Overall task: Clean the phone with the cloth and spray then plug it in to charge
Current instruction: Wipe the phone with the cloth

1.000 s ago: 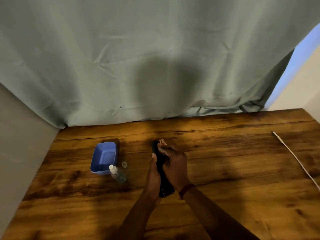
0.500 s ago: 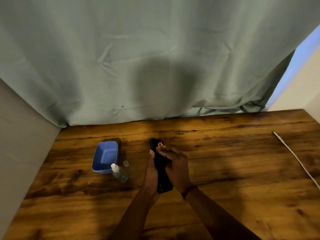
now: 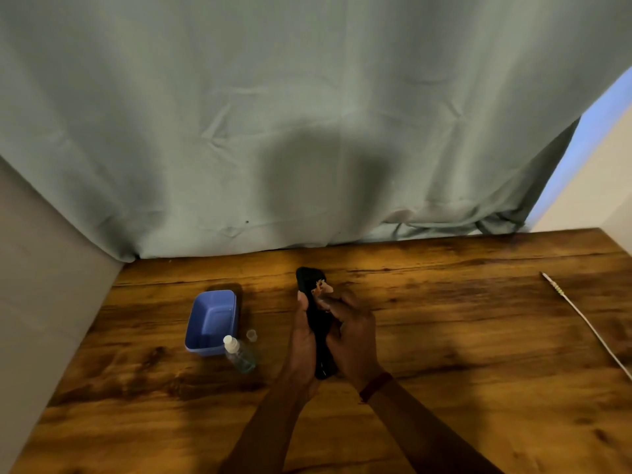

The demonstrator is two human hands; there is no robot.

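A black phone (image 3: 307, 281) stands nearly on end above the middle of the wooden table (image 3: 444, 354). My left hand (image 3: 302, 340) holds it along its left edge. My right hand (image 3: 352, 333) pinches a small pale cloth (image 3: 322, 288) against the phone's upper face. The phone's lower part is hidden between my palms. A small clear spray bottle (image 3: 239, 354) with a white nozzle stands left of my hands, its clear cap (image 3: 251, 334) beside it. A white charging cable (image 3: 581, 316) lies at the right, plug end toward the curtain.
A blue plastic tub (image 3: 212, 321) sits left of the spray bottle. A grey-green curtain (image 3: 307, 131) hangs along the table's far edge. A pale wall (image 3: 41, 285) bounds the table on the left. I wear a red band (image 3: 375, 386) on my right wrist.
My right hand slid the cloth a little along the upper face of the phone. The phone stays gripped in my left hand, tilted slightly more upright.
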